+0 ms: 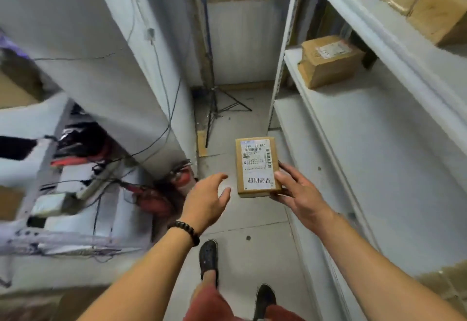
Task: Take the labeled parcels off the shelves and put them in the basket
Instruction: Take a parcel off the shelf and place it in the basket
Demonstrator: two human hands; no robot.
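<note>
The parcel point(256, 166) is in the middle of the frame, a bit to the right. It is a small brown box with a white label on top. The right hand point(299, 195) holds it by its near right corner, thumb on top and fingers under it. The left hand point(206, 200) is loose and holds nothing. Its fingers are spread, just left of the parcel, with a small gap between them.

The parcel hangs over the floor point(237, 222), close to the front edge of the white shelves point(379, 123) that fill the right side. One box point(328, 60) sits near the far end of a shelf at the upper right. More boxes point(417, 0) sit on the shelf above, in the top right corner.

A big white panel point(101, 68) stands on the left, with wires point(166, 108) hanging down its edge. The bare floor runs as a narrow strip between the panel and the shelves. A black tripod point(217, 108) stands at the far end of the strip. Two dark shoes point(208, 257) stand on it at the bottom.
</note>
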